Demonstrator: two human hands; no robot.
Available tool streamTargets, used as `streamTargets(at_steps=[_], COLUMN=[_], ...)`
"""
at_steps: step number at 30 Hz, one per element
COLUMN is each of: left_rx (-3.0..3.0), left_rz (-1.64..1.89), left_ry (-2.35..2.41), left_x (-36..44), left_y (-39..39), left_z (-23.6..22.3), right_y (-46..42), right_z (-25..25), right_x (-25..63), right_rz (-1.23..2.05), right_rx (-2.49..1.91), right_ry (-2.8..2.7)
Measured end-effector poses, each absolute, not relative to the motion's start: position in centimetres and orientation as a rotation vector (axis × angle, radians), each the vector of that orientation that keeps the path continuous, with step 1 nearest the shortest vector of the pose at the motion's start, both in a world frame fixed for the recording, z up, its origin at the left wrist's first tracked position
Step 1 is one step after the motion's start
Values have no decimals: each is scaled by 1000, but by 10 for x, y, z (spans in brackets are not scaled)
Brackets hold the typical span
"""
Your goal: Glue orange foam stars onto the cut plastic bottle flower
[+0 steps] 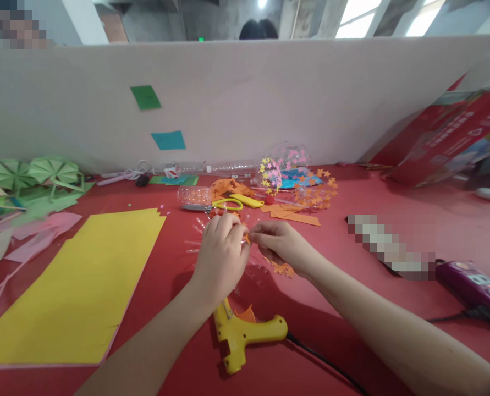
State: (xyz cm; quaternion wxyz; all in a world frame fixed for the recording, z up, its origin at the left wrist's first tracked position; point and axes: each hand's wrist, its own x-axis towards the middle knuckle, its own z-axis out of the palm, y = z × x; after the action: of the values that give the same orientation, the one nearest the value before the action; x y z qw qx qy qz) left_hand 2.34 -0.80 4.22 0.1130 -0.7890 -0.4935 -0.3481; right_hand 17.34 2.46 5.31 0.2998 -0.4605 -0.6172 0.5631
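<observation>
Orange star [247, 238], small and thin, sits in the middle of the red table [158, 308], pinched between the thumb and forefinger of our right hand [280, 242]. Our left hand [224, 254] is closed over the splayed clear plastic strips [193, 250], though we cannot tell exactly which ones its fingers grip. With so little to hold, we could lose the star or set it crooked if our pinch slackens or a springy strip flicks sideways. Our greater worry is the yellow glue gun [265, 332]: its front end is hidden beneath our left hand, so if it is hot, a dropped wrist could mean a burn. Its black cord [325, 360] runs between our forearms, and a tug on it might swing the gun round. A careless right sleeve-end or palm could also scatter the loose stars [284, 269] beneath. As for writing, we see pale characters on the red box [455, 137] and marks on the purple device [475, 286], but both are too blurred to read.
</observation>
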Motion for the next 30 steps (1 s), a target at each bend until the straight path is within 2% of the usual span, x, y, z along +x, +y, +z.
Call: streamTargets(at_steps=[12, 25, 30], left_rx=[-2277, -2281, -2296], left_rz=[-1024, -954, -1111], left_ry=[-1445, -1454, -1453], left_x=[22, 24, 15], left_y=[-9, -11, -15], left_z=[43, 44, 52], right_y=[24, 23, 22], right_z=[51, 49, 53], right_x=[172, 171, 172], right_rz=[1647, 1605, 1568], right_rx=[-1128, -1100, -1085], right_ry=[-1449, -1444, -1513])
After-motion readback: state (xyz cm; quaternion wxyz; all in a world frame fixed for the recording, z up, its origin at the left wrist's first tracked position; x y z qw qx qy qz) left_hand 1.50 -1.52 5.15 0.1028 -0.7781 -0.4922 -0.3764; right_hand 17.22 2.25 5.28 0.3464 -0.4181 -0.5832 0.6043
